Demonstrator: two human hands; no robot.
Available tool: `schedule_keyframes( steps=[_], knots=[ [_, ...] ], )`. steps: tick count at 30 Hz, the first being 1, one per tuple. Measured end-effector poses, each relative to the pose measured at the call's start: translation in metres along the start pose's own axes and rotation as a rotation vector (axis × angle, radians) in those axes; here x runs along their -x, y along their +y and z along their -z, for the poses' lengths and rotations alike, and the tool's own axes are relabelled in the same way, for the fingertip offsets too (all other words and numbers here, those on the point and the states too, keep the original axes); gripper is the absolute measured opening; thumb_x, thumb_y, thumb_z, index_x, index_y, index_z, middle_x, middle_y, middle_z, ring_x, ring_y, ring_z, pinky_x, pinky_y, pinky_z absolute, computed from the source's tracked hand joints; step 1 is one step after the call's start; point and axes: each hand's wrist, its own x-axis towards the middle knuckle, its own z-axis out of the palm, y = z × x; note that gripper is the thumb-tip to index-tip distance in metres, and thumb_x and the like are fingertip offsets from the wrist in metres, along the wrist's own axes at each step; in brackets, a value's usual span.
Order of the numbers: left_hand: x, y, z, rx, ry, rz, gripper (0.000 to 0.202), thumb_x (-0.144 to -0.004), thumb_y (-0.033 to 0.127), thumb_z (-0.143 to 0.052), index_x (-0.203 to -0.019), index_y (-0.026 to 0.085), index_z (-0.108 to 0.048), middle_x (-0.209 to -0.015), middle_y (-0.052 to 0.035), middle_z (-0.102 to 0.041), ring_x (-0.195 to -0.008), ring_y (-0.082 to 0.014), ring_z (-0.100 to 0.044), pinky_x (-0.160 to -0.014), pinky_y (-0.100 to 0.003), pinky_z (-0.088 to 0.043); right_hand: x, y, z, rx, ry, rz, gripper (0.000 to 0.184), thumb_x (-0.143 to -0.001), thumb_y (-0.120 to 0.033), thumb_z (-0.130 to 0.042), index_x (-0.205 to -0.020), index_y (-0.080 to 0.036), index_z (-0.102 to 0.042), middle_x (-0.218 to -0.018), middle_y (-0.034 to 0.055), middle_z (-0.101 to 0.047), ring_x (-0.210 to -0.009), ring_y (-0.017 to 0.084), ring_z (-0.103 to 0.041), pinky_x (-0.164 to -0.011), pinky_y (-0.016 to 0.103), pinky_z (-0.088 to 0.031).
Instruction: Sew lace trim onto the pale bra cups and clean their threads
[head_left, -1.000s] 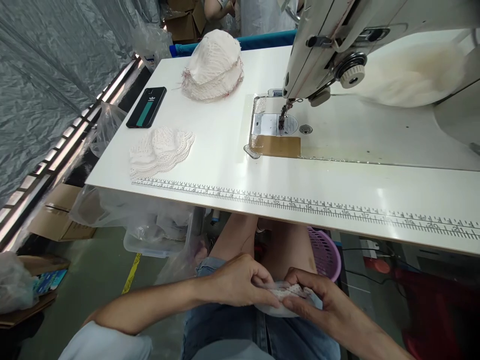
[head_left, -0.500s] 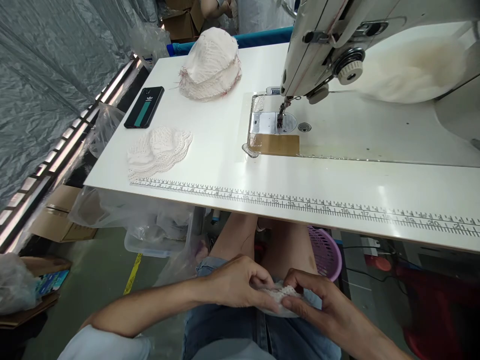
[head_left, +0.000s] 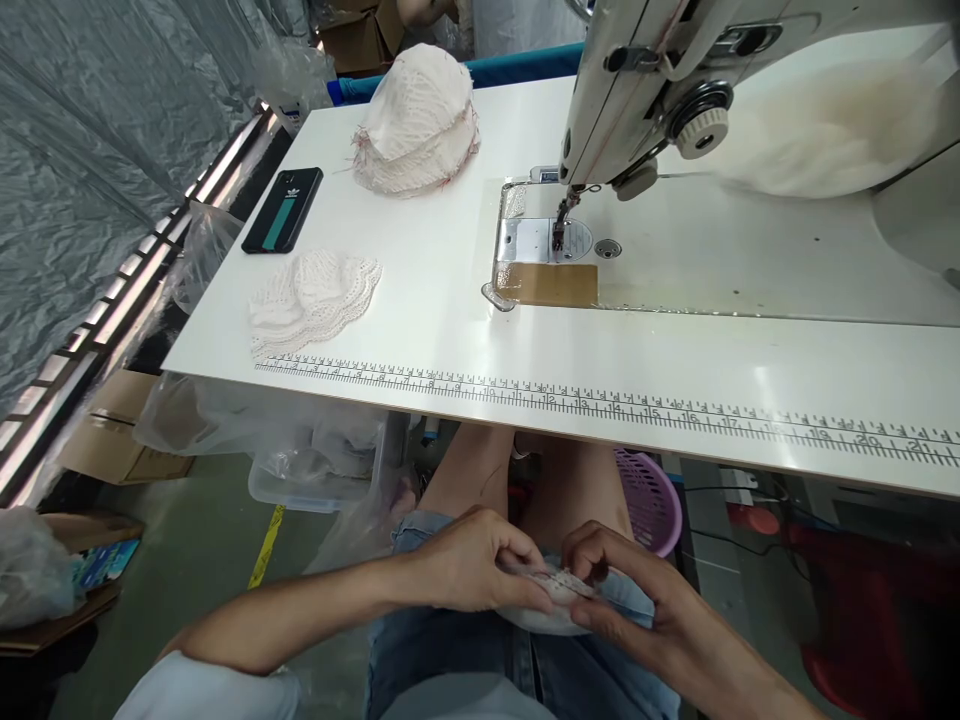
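Both hands work in my lap, below the table's front edge. My left hand (head_left: pixel 472 562) and my right hand (head_left: pixel 626 600) are closed, pinching a small pale lace fabric piece (head_left: pixel 551 600) between their fingertips. The piece rests over my denim shorts. Up on the white table (head_left: pixel 675 370) stands a sewing machine (head_left: pixel 675 70) with its needle (head_left: pixel 559 225) over the metal plate. A stack of cream lace cups (head_left: pixel 416 120) sits at the table's back left, and a flatter pile of white lace pieces (head_left: pixel 311 300) lies near the front left.
A black phone (head_left: pixel 283 210) lies at the table's left edge. A printed ruler (head_left: pixel 600 405) runs along the front edge. Under the table are plastic bags (head_left: pixel 247 420), a clear bin (head_left: pixel 315 485) and a purple basket (head_left: pixel 652 500). Cardboard boxes (head_left: pixel 120 440) stand at left.
My fingers have shifted on the lace piece, the right hand curling tighter over it. The view has tilted slightly; the table items have not moved.
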Motion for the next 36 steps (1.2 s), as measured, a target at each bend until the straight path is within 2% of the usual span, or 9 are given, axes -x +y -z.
schedule_keyframes(
  steps=[6, 10, 13, 15, 18, 23, 30, 36],
  knots=[
    [0.0, 0.001, -0.002, 0.013, 0.019, 0.014, 0.036, -0.068, 0.039, -0.071, -0.09, 0.011, -0.072, -0.072, -0.0038, -0.067, -0.067, -0.0151, -0.058, -0.056, -0.019, -0.038, -0.004, -0.003, -0.001, -0.05, 0.013, 0.082, 0.015, -0.089, -0.036, -0.051, -0.08, -0.024, -0.05, -0.087, 0.0005, -0.055, -0.08, 0.015, -0.054, -0.067, 0.024, -0.04],
    [0.0, 0.003, -0.003, 0.038, 0.033, 0.075, 0.039, -0.065, 0.037, -0.073, -0.093, 0.01, -0.071, -0.083, -0.0091, -0.071, -0.08, -0.0222, -0.064, -0.062, -0.021, -0.043, -0.003, -0.001, -0.002, -0.078, 0.019, 0.121, 0.014, -0.089, -0.033, -0.052, -0.078, -0.023, -0.052, -0.092, 0.0024, -0.055, -0.085, 0.016, -0.055, -0.072, 0.026, -0.04],
    [0.0, 0.004, -0.002, 0.013, 0.032, 0.064, 0.037, -0.067, 0.035, -0.072, -0.095, 0.011, -0.071, -0.084, -0.0103, -0.072, -0.081, -0.0238, -0.065, -0.062, -0.022, -0.044, -0.002, -0.001, -0.002, -0.109, 0.017, 0.089, 0.016, -0.089, -0.034, -0.051, -0.078, -0.023, -0.052, -0.095, 0.0036, -0.054, -0.088, 0.018, -0.055, -0.072, 0.027, -0.041],
    [0.001, 0.004, -0.001, 0.006, 0.026, 0.041, 0.035, -0.069, 0.035, -0.071, -0.095, 0.011, -0.071, -0.085, -0.0099, -0.072, -0.081, -0.0236, -0.066, -0.061, -0.021, -0.044, -0.002, -0.001, -0.002, -0.147, 0.005, 0.049, 0.019, -0.089, -0.038, -0.049, -0.077, -0.023, -0.05, -0.094, 0.0033, -0.054, -0.086, 0.018, -0.053, -0.07, 0.026, -0.04],
    [0.001, 0.003, -0.001, 0.014, 0.015, 0.021, 0.034, -0.07, 0.035, -0.07, -0.094, 0.012, -0.072, -0.085, -0.0086, -0.072, -0.082, -0.0227, -0.066, -0.062, -0.02, -0.044, -0.003, 0.0, -0.003, -0.158, -0.014, -0.023, 0.024, -0.089, -0.043, -0.047, -0.077, -0.022, -0.048, -0.08, 0.0004, -0.05, -0.075, 0.015, -0.048, -0.064, 0.025, -0.037],
    [0.001, 0.001, -0.001, 0.038, 0.009, 0.048, 0.033, -0.068, 0.035, -0.071, -0.09, 0.011, -0.073, -0.076, -0.0064, -0.07, -0.069, -0.0174, -0.062, -0.056, -0.018, -0.041, -0.004, 0.0, -0.004, -0.161, -0.037, -0.094, 0.031, -0.089, -0.049, -0.044, -0.077, -0.021, -0.047, -0.071, -0.0026, -0.043, -0.068, 0.014, -0.04, -0.059, 0.024, -0.031],
    [0.001, -0.003, -0.002, 0.088, -0.003, 0.078, 0.041, -0.065, 0.043, -0.073, -0.087, 0.009, -0.072, -0.071, -0.0044, -0.067, -0.058, -0.0109, -0.052, -0.054, -0.018, -0.037, -0.003, 0.0, 0.001, -0.241, -0.16, -0.064, 0.038, -0.092, -0.052, -0.034, -0.08, -0.02, -0.051, -0.068, -0.0035, -0.037, -0.063, 0.012, -0.034, -0.057, 0.024, -0.029],
    [0.0, -0.011, -0.002, 0.084, -0.004, 0.061, 0.038, -0.066, 0.044, -0.072, -0.083, 0.01, -0.071, -0.066, -0.0011, -0.062, -0.056, -0.0079, -0.044, -0.05, -0.016, -0.031, -0.002, 0.006, 0.002, -0.291, -0.172, -0.04, 0.04, -0.093, -0.052, -0.032, -0.081, -0.019, -0.053, -0.072, -0.0023, -0.04, -0.067, 0.013, -0.036, -0.062, 0.025, -0.031]
  ],
)
